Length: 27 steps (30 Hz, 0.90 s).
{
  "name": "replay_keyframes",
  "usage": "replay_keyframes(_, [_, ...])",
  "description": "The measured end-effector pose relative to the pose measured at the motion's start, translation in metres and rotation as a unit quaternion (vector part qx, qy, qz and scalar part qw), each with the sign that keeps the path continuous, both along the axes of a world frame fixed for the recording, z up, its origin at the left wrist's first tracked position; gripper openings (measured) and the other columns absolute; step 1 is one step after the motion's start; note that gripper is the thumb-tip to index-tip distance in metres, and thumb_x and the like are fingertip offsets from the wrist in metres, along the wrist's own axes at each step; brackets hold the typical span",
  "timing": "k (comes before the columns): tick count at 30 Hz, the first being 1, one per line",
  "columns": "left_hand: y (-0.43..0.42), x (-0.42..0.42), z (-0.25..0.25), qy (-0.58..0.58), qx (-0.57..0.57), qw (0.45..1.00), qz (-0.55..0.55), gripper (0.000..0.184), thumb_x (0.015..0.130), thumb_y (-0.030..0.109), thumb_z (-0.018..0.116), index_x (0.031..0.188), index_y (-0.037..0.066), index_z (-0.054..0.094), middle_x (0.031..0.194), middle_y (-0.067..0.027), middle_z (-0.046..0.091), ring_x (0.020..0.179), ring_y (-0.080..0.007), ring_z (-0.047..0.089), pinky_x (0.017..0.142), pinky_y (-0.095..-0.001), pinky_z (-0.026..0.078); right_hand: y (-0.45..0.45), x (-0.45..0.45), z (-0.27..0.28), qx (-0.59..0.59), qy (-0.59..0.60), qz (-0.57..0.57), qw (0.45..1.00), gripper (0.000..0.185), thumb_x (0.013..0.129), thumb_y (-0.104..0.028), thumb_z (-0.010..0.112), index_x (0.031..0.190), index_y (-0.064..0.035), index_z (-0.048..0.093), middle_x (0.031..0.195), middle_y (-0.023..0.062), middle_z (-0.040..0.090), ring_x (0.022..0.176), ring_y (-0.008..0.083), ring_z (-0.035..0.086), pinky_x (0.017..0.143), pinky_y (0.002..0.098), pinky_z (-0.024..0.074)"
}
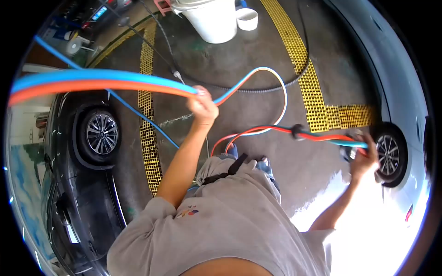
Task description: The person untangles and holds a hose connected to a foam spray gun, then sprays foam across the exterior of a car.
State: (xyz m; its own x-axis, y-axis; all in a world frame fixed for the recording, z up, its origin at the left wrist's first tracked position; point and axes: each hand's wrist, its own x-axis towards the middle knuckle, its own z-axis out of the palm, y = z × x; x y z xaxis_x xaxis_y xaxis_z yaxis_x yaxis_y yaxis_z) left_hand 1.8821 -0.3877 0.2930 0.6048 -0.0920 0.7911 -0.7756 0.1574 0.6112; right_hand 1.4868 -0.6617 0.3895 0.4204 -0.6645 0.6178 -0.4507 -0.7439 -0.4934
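Observation:
My left hand (202, 106) is closed around a paired blue-and-red hose (115, 82), which runs from it to the left edge of view. Beyond that hand the hose loops over the floor and comes back past my feet. Out to the right, my right hand (365, 160) grips the red-and-blue hose near its end, in front of the light-coloured car's wheel (390, 154). A black ring or clamp (298, 132) sits on this stretch. By my right fingers is a dark, shiny fitting (348, 152), partly hidden and too blurred to name.
A dark car (87, 202) stands at left, a light blue-grey car (396, 60) at right. Yellow floor gratings (294, 46) cross the wet floor. Ahead are a large white bucket (212, 23) and a smaller one (247, 19). A black hose (258, 90) and thin blue hose (138, 114) trail across.

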Motion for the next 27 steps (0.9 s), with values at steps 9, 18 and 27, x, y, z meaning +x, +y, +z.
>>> replay_keyframes(9, [-0.067, 0.066, -0.048, 0.016, 0.235, 0.970, 0.056, 0.022, 0.100, 0.015, 0.058, 0.082, 0.001, 0.056, 0.058, -0.0173, 0.056, 0.052, -0.0375, 0.061, 0.050, -0.0414, 0.045, -0.023, -0.299, 0.192, -0.128, 0.068, -0.520, 0.842, 0.024, 0.093, -0.010, 0.066, 0.115, -0.0015, 0.072, 0.110, 0.0069, 0.075, 0.099, 0.0167, 0.071, 0.090, 0.0276, 0.0555])
replay_keyframes(18, [-0.131, 0.008, -0.032, 0.025, 0.119, 0.992, -0.035, 0.034, 0.103, 0.019, 0.055, 0.074, 0.000, 0.055, 0.056, -0.0118, 0.051, 0.047, -0.0232, 0.051, 0.048, -0.0365, 0.039, 0.007, -0.436, 0.258, -0.215, 0.106, -0.683, 0.690, 0.032, 0.098, -0.026, 0.064, 0.118, -0.0030, 0.072, 0.109, 0.0032, 0.075, 0.098, 0.0153, 0.071, 0.089, 0.0230, 0.0540])
replay_keyframes(27, [-0.161, -0.061, -0.022, 0.024, 0.118, 0.976, -0.182, 0.023, 0.101, 0.012, 0.058, 0.082, -0.001, 0.060, 0.063, -0.0125, 0.053, 0.053, -0.0250, 0.056, 0.052, -0.0358, 0.043, 0.078, -0.103, 0.159, -0.269, 0.041, -0.080, 0.959, 0.036, 0.078, -0.005, 0.084, 0.110, 0.0042, 0.071, 0.101, 0.0131, 0.073, 0.076, 0.0189, 0.070, 0.064, 0.0278, 0.0575])
